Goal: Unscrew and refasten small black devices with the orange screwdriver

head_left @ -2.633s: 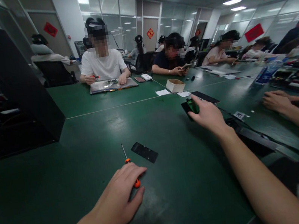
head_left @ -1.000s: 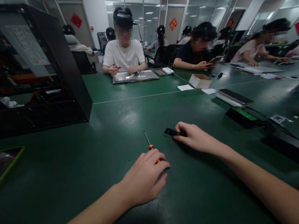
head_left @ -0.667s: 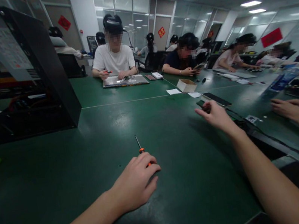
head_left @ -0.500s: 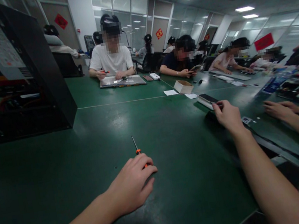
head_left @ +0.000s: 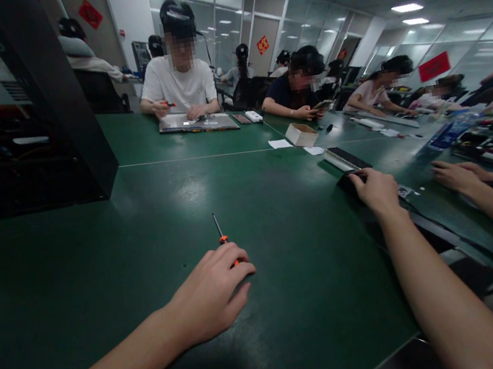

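- on the near part of the green desk [head_left: 297,326], the screwdriver [head_left: 222,238] has a thin metal shaft pointing away and a handle in orange and black, mostly covered.
- the left hand [head_left: 218,285] lies palm down over that handle, fingers curled across it and thumb apart; whether it grips firmly i cannot tell.
- the right hand [head_left: 377,190] is well apart from the left, arm stretched forward, fingers bent at a dark flat piece [head_left: 346,184]; how tightly they close is hidden.
- just beyond that piece lies a flat device [head_left: 351,158] with a black top and a pale side.
- at the left stands a black computer case [head_left: 55,115], its open side showing cables and a labelled unit.
- farther on, a small open box [head_left: 301,134] sits with white paper slips [head_left: 280,143] near it; its contents are not visible.
- across the desk, a person in a white shirt [head_left: 177,86] works over a flat panel [head_left: 197,123].
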`<state>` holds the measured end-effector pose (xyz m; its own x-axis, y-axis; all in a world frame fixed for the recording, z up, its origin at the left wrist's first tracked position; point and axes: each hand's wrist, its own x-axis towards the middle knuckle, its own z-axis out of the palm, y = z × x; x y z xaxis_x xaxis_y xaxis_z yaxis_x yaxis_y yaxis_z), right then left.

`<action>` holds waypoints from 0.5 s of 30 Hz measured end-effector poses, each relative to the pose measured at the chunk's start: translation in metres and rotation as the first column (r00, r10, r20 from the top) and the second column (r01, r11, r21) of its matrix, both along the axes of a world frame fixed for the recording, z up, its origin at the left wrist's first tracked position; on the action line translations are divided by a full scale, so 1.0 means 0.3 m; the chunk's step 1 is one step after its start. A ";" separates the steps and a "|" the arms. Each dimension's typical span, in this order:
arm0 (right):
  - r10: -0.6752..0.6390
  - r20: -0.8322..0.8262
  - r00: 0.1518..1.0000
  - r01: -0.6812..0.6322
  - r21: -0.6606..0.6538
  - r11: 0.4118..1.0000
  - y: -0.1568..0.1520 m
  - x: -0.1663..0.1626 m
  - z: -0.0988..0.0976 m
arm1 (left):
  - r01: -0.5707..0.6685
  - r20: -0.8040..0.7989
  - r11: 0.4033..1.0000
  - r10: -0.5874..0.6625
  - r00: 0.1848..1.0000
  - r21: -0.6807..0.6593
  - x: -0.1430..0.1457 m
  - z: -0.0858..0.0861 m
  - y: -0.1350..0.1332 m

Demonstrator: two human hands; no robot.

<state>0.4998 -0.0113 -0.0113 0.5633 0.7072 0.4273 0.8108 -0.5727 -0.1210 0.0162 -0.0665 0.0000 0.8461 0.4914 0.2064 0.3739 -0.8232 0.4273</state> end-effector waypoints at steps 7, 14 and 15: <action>-0.044 -0.026 0.999 0.043 -0.032 0.999 0.010 -0.010 0.007 | -0.002 0.006 1.000 0.002 1.000 0.005 0.004 -0.007 0.002; -0.025 -0.045 0.999 0.024 -0.015 1.000 0.022 0.013 0.003 | 0.002 0.006 1.000 -0.002 1.000 0.007 -0.002 -0.011 0.004; -0.017 -0.044 0.999 0.017 0.001 1.000 0.025 0.022 0.006 | 0.002 0.004 1.000 -0.002 1.000 0.004 -0.003 -0.010 0.004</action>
